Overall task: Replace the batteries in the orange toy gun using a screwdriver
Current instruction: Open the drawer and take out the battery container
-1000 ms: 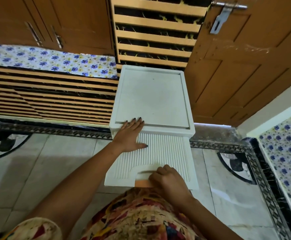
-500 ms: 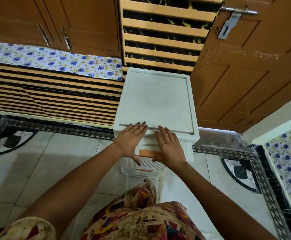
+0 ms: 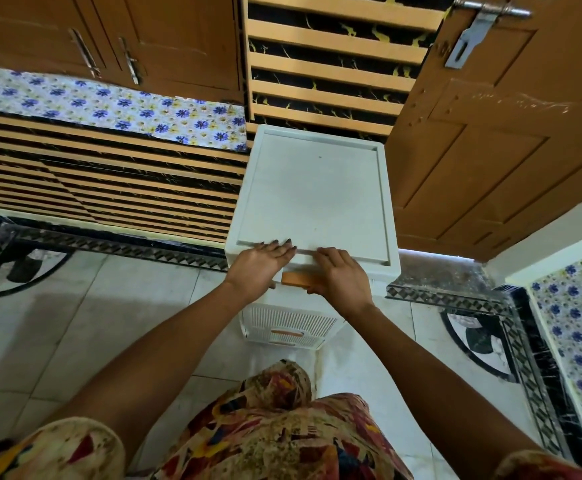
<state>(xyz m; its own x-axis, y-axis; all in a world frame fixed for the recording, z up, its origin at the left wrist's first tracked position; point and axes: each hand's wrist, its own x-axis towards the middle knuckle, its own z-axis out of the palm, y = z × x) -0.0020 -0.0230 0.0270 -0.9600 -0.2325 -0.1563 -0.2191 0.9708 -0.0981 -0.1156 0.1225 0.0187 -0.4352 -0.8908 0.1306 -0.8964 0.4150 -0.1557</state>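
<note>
Floor [image 3: 92, 306]: left hand [image 3: 258, 266] on drawer unit [image 3: 314, 195] beside door [image 3: 490, 150].

no legible text or labels

Top drawer [image 3: 293, 296], pulled out 1.0 s ago, is now pushed in flush. Your right hand [image 3: 343, 275] has let go of the orange handle [image 3: 296, 279] and rests flat above it, beside your left hand [image 3: 258, 265].

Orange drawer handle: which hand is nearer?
Right. The right hand covers the handle's right end; the left hand rests on the cabinet edge just beside its left end.
</note>
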